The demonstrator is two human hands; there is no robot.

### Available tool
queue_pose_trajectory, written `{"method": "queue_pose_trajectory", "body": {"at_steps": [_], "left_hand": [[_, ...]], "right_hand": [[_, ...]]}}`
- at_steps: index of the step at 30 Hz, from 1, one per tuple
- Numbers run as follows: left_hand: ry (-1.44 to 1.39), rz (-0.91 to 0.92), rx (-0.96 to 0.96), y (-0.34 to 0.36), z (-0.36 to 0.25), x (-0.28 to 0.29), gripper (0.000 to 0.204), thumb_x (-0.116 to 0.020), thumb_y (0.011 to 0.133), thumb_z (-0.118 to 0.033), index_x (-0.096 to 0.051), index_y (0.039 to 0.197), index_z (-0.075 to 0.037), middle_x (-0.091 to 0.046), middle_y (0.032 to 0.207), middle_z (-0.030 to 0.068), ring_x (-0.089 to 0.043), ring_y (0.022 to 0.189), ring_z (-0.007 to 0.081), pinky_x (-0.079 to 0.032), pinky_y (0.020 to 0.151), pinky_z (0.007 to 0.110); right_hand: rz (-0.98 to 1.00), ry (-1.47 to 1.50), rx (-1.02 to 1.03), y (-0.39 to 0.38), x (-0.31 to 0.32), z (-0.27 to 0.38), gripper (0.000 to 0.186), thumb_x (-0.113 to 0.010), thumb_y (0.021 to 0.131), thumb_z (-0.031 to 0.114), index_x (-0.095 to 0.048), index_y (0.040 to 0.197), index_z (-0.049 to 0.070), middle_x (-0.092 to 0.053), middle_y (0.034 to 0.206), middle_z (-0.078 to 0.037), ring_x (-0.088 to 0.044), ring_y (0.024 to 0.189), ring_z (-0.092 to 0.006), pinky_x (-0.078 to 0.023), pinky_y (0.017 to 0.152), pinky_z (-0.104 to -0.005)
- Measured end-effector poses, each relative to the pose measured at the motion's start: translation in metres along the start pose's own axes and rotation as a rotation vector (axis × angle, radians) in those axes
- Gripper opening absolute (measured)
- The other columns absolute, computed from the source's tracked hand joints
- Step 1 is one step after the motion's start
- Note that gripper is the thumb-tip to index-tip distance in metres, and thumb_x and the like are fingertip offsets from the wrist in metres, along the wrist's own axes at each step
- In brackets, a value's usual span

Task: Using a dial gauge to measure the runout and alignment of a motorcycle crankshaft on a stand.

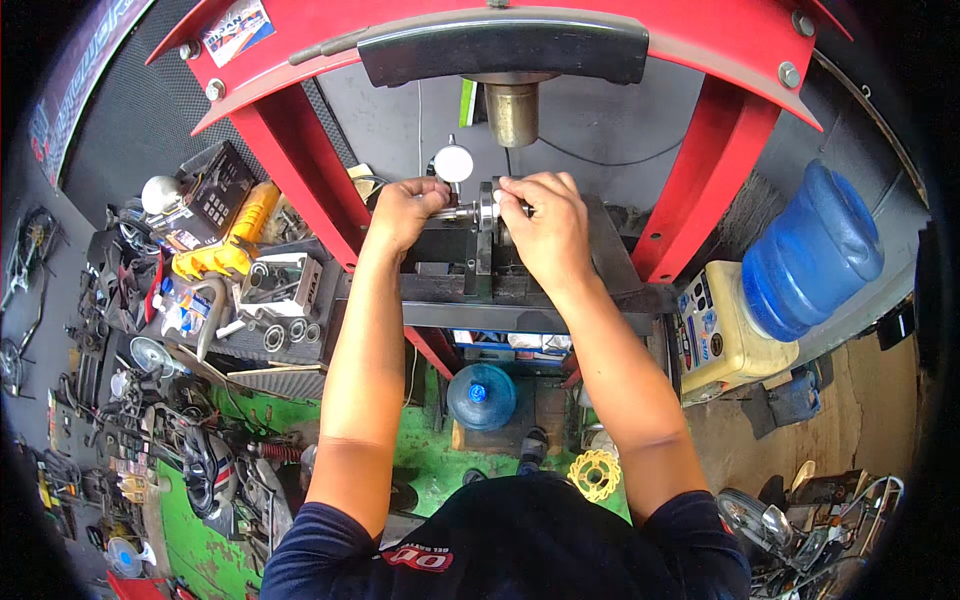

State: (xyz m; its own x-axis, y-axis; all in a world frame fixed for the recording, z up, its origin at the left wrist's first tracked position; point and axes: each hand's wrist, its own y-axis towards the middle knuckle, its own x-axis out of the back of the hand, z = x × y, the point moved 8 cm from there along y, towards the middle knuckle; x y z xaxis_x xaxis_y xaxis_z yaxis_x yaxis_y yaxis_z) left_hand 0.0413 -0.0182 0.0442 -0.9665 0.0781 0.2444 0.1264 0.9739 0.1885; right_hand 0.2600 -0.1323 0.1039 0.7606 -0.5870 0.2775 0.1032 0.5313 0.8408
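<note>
A metal crankshaft with round steel webs lies crosswise on a dark metal stand on the press bed. My left hand is closed, its fingertips pinching the shaft's left end. On the other side my right hand is closed round the right end, thumb and fingers against the web; part of its grip is hidden. A dial gauge with a round white face stands upright just behind the shaft, close to my left fingertips.
A red press frame surrounds the bed, its steel ram above and behind my hands. Bearings and a yellow tool crowd the left bench. A blue water jug tops a cream container at right. Another jug stands below.
</note>
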Motion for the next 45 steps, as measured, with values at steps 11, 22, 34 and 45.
{"method": "queue_pose_trajectory", "body": {"at_steps": [11,22,34,45], "left_hand": [[0.136,0.084,-0.029,-0.003,-0.008,-0.02,0.022,-0.074,0.087,-0.01,-0.077,0.104,0.005,-0.076,0.097,0.0057,-0.068,0.093,0.015,-0.051,0.092,0.029],[0.212,0.024,0.036,0.006,0.02,-0.014,0.024,-0.08,0.083,-0.025,-0.083,0.099,-0.007,-0.079,0.091,0.0052,-0.071,0.091,0.0138,-0.052,0.091,0.031],[0.249,0.012,-0.037,0.001,0.006,-0.017,0.014,-0.073,0.086,-0.007,-0.078,0.095,0.002,-0.075,0.091,0.0058,-0.067,0.089,0.0149,-0.05,0.09,0.03],[0.137,0.015,-0.004,0.0,0.004,-0.021,0.019,-0.079,0.091,-0.015,-0.078,0.098,0.003,-0.074,0.093,0.0037,-0.064,0.09,0.0122,-0.049,0.088,0.029]], "right_hand": [[-0.03,0.033,0.007,0.0,0.011,0.004,0.017,-0.082,0.085,0.009,-0.081,0.101,0.005,-0.073,0.095,-0.009,-0.065,0.09,-0.0293,-0.054,0.085,-0.042],[0.063,0.042,0.034,-0.003,-0.002,-0.008,0.022,-0.08,0.084,0.007,-0.078,0.106,0.004,-0.077,0.103,-0.011,-0.065,0.103,-0.0335,-0.053,0.093,-0.043],[0.033,0.12,0.063,0.009,0.009,0.012,0.023,-0.079,0.09,0.008,-0.076,0.113,0.005,-0.076,0.099,-0.013,-0.073,0.091,-0.0258,-0.06,0.079,-0.0349],[0.005,0.161,0.035,0.005,0.011,0.012,0.021,-0.078,0.088,0.006,-0.075,0.109,0.004,-0.077,0.1,-0.011,-0.07,0.095,-0.0303,-0.057,0.081,-0.0409]]}}
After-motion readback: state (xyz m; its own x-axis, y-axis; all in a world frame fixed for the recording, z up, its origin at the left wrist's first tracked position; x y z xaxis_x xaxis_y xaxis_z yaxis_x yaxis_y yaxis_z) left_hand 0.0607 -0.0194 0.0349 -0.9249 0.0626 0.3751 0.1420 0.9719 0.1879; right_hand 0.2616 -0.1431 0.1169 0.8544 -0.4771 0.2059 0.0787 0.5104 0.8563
